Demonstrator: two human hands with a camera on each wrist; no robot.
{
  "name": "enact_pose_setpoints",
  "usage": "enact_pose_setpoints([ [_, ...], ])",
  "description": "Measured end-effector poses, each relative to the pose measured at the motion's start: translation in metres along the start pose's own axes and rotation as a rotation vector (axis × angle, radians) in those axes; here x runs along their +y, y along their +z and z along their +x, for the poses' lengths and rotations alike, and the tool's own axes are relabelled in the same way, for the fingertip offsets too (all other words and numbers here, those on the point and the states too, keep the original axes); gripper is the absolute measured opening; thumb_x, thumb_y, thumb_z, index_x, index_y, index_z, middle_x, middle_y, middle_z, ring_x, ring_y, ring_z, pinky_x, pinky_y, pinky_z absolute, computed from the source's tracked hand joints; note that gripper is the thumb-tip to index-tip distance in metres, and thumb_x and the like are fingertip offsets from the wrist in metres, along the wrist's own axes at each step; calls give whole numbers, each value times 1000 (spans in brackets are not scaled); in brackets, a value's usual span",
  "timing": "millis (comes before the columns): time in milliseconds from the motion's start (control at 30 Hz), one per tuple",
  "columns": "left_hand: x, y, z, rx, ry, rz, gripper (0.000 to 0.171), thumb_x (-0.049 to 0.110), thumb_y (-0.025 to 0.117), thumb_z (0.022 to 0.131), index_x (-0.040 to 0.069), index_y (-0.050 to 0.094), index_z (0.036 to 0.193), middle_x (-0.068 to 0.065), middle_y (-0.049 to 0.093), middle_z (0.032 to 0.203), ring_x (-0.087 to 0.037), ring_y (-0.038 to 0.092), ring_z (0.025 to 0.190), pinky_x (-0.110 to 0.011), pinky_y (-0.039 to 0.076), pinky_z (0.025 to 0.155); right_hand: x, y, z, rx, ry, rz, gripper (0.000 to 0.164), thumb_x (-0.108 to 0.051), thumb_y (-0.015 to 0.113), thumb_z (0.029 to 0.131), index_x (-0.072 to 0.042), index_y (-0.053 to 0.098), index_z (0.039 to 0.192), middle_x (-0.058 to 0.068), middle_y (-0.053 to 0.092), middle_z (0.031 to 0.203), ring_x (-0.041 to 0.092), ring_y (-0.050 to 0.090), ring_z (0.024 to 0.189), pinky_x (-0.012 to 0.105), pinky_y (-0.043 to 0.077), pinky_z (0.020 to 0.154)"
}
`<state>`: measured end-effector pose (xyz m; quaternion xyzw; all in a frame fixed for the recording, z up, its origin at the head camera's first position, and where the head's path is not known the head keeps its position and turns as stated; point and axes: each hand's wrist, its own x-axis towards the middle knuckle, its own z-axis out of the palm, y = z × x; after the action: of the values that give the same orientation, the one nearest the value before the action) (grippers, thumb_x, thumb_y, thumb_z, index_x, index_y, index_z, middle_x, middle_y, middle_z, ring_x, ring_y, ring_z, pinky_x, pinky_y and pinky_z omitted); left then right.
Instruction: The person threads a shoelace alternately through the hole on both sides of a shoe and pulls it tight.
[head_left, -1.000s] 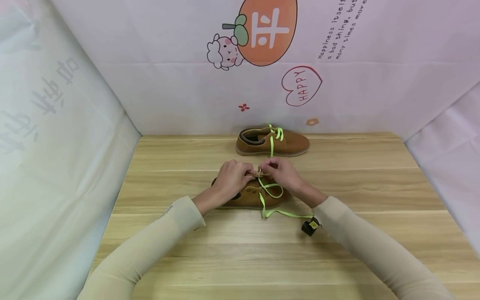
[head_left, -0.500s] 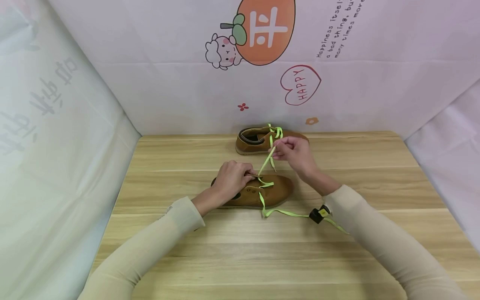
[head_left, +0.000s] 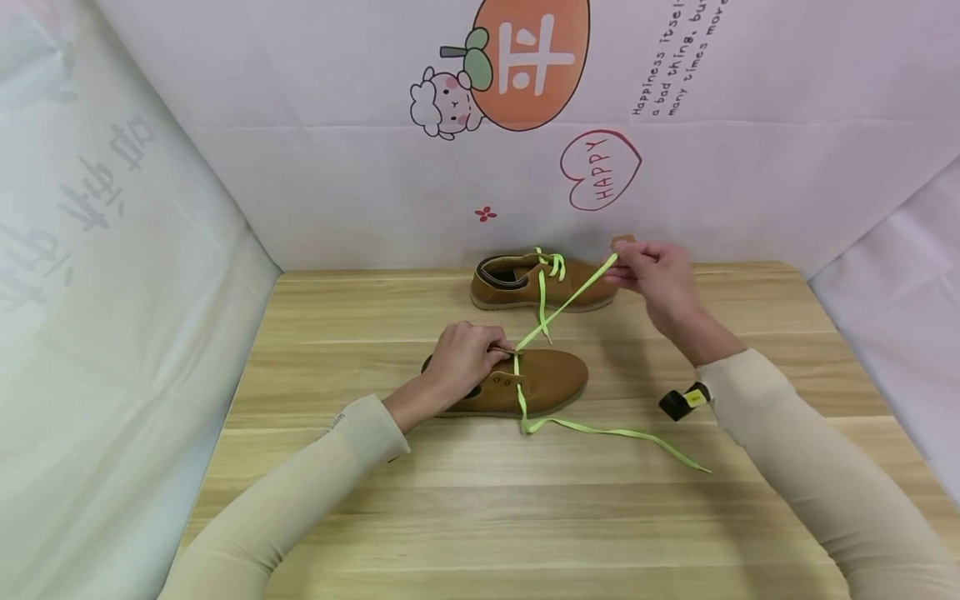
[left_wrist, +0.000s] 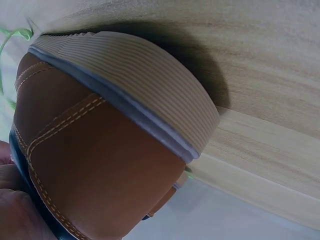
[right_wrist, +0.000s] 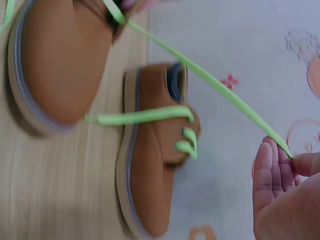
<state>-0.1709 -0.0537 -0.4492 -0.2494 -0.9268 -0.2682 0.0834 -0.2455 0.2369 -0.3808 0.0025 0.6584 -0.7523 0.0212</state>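
A brown leather shoe lies on the table with its toe to the right. My left hand pinches the far eyelet flap of this shoe. A neon-yellow shoelace runs taut from that flap up to my right hand, which pinches it between thumb and fingers. The lace's other end trails over the near side of the shoe onto the table. In the left wrist view the shoe's heel fills much of the picture, with part of the left hand at the lower left. The right wrist view shows the shoelace stretched straight.
A second brown shoe, laced in neon yellow, stands at the back of the wooden table by the printed white backdrop. One of its lace ends hangs toward the nearer shoe. A small black device is on the right wrist.
My right hand has moved away from the shoe, up and to the right, drawing the lace through; its loop over the shoe has pulled flat. The left hand has stayed in place.
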Motion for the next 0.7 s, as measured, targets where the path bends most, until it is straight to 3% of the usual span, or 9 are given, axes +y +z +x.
enact_pose_setpoints([
  [133, 0, 0, 0, 6, 5, -1, 4, 13, 85, 91, 15, 84, 94, 1, 81, 86, -8, 63, 61, -29, 51, 57, -3, -20, 1, 46, 30, -5, 20, -7, 65, 105, -8, 78, 90, 4, 77, 84, 14, 77, 74, 27, 63, 76],
  [333, 0, 1, 0, 7, 5, -3, 4, 14, 84, 91, 16, 84, 95, 2, 81, 89, -9, 67, 65, -28, 52, 57, -2, -45, 1, 87, 67, 47, 17, -9, 65, 105, -6, 77, 93, 5, 76, 83, 15, 77, 77, 27, 63, 77],
  [700, 0, 0, -1, 2, -1, -6, 4, 14, 84, 92, 16, 84, 95, 3, 81, 90, -9, 67, 66, -28, 52, 58, -8, -70, -2, 143, 95, 159, 14, -8, 67, 103, -4, 76, 94, 7, 77, 84, 16, 76, 75, 28, 63, 77],
])
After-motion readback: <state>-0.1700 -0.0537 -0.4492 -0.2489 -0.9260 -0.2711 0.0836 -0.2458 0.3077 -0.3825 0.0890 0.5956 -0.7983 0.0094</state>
